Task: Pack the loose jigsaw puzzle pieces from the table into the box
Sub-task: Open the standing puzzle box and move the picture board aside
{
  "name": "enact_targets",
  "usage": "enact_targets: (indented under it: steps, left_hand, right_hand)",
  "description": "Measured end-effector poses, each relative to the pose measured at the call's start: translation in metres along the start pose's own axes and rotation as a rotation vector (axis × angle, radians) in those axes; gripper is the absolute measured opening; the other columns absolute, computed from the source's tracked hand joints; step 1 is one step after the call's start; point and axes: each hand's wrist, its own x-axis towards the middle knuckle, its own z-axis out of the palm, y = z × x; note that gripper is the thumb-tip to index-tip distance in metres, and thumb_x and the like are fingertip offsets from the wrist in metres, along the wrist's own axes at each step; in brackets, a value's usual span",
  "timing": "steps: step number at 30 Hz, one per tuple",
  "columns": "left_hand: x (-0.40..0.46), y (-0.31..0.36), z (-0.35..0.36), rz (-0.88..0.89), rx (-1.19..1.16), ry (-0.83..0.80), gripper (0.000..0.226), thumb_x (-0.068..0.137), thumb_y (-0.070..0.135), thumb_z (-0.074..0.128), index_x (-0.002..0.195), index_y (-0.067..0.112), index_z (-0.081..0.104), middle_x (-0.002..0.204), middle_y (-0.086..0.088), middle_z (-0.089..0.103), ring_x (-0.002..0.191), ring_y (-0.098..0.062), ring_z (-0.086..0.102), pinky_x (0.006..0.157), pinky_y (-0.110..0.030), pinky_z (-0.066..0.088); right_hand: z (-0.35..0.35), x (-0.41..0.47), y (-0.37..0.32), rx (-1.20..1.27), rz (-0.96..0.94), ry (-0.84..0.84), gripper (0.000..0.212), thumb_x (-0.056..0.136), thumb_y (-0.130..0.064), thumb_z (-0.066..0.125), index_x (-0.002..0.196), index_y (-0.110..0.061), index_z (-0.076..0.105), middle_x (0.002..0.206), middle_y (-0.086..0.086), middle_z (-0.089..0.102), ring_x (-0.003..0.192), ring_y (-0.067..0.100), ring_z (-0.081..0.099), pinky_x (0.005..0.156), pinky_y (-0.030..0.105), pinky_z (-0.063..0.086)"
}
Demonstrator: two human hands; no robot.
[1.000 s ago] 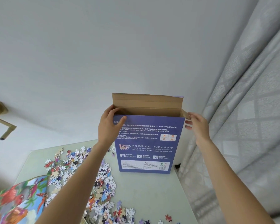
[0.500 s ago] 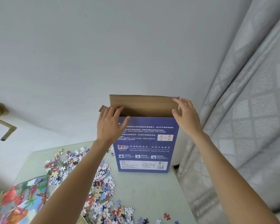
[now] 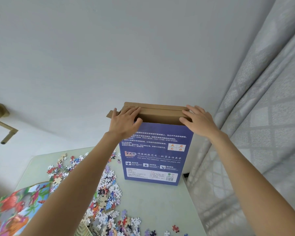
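The blue box (image 3: 153,154) stands upright on its short end at the far right of the pale green tabletop (image 3: 152,206), close to the wall and beside the grey curtain (image 3: 255,133). Its brown top flap (image 3: 158,110) is folded toward the person over the opening. The left hand (image 3: 124,121) lies on the flap's left end, its fingers (image 3: 132,110) straight and flat on the cardboard, the thumb at the box's front edge; a small side flap (image 3: 110,114) sticks out to the left just beyond it. The right hand (image 3: 198,120) lies on the flap's right end the same way, fingers straight and pressing, gripping nothing. The puzzle pieces (image 3: 107,193) lie loose in a wide scatter on the tabletop left of and nearer than the box, partly hidden by the left forearm. A colourful picture sheet (image 3: 17,206) lies at the tabletop's near left corner. A brass handle (image 3: 2,120) shows on the wall at left.
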Motion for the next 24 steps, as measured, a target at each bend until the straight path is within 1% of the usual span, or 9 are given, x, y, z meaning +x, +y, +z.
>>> enact_targets:
  steps: [3,6,8,12,14,17,20,22,24]
  left_hand:
    - [-0.002,-0.001,-0.002,0.018,-0.013,0.029,0.065,0.083,0.045,0.013,0.145,0.031,0.026,0.152,0.014,0.022,0.14,-0.004,0.012,0.115,-0.05,0.002]
    - [-0.006,0.001,-0.004,0.044,-0.042,0.128,0.066,0.083,0.051,0.01,0.144,0.033,0.029,0.152,0.013,0.025,0.141,-0.006,0.013,0.116,-0.048,0.005]
    - [-0.008,0.003,-0.005,0.056,-0.045,0.203,0.066,0.084,0.055,0.009,0.142,0.033,0.032,0.15,0.011,0.03,0.14,-0.008,0.017,0.116,-0.045,0.009]
    - [-0.016,0.008,-0.008,0.066,-0.059,0.311,0.061,0.088,0.056,0.018,0.137,0.029,0.042,0.142,0.007,0.043,0.134,-0.016,0.031,0.112,-0.038,0.021]
    - [-0.021,0.01,-0.009,0.069,-0.066,0.343,0.058,0.088,0.054,0.022,0.133,0.026,0.048,0.134,0.005,0.052,0.128,-0.017,0.04,0.106,-0.037,0.028]
    - [-0.03,0.012,-0.012,0.061,-0.065,0.336,0.056,0.089,0.053,0.023,0.127,0.024,0.052,0.121,0.004,0.06,0.119,-0.018,0.047,0.103,-0.036,0.03]
    - [-0.04,0.014,-0.017,0.047,-0.088,0.354,0.04,0.093,0.043,0.039,0.125,0.024,0.053,0.114,0.006,0.063,0.115,-0.018,0.05,0.1,-0.033,0.032]
    - [-0.053,0.019,-0.024,0.004,-0.202,0.425,0.029,0.093,0.033,0.048,0.118,0.024,0.058,0.101,0.01,0.067,0.103,-0.016,0.057,0.088,-0.029,0.038]
    - [-0.077,0.024,-0.034,-0.068,-0.376,0.484,0.022,0.091,0.029,0.051,0.11,0.024,0.062,0.089,0.012,0.068,0.088,-0.012,0.062,0.074,-0.026,0.045]
  right_hand:
    - [-0.001,-0.002,0.0,-0.016,-0.038,0.105,0.051,0.095,-0.053,0.032,0.139,-0.028,0.041,0.155,-0.009,0.018,0.143,0.019,0.008,0.114,0.051,0.011]
    - [-0.005,-0.009,-0.007,0.027,-0.144,0.348,0.055,0.09,-0.056,0.03,0.125,-0.023,0.057,0.147,-0.003,0.038,0.14,0.022,0.023,0.111,0.053,0.019]
    - [-0.007,-0.013,-0.013,0.079,-0.229,0.459,0.05,0.089,-0.052,0.035,0.115,-0.021,0.063,0.139,-0.004,0.049,0.139,0.021,0.028,0.111,0.054,0.018]
    - [-0.009,-0.023,-0.025,0.152,-0.374,0.506,0.042,0.09,-0.046,0.039,0.111,-0.021,0.065,0.133,-0.005,0.054,0.137,0.017,0.031,0.112,0.049,0.013]
    - [-0.009,-0.028,-0.031,0.174,-0.43,0.518,0.039,0.09,-0.042,0.041,0.11,-0.019,0.066,0.128,-0.004,0.058,0.133,0.019,0.036,0.111,0.044,0.02]
    - [-0.005,-0.034,-0.038,0.147,-0.462,0.543,0.033,0.09,-0.035,0.045,0.108,-0.018,0.067,0.117,-0.002,0.064,0.119,0.022,0.05,0.1,0.039,0.037]
    - [-0.001,-0.043,-0.045,0.147,-0.45,0.524,0.028,0.09,-0.029,0.05,0.11,-0.017,0.066,0.112,-0.001,0.066,0.109,0.023,0.055,0.094,0.036,0.04]
    - [0.0,-0.051,-0.053,0.131,-0.471,0.583,0.025,0.09,-0.024,0.051,0.107,-0.015,0.066,0.101,-0.001,0.069,0.098,0.022,0.059,0.087,0.034,0.043]
    - [0.001,-0.067,-0.067,0.118,-0.493,0.674,0.023,0.091,-0.021,0.048,0.102,-0.014,0.067,0.086,-0.002,0.07,0.081,0.02,0.062,0.076,0.033,0.048]
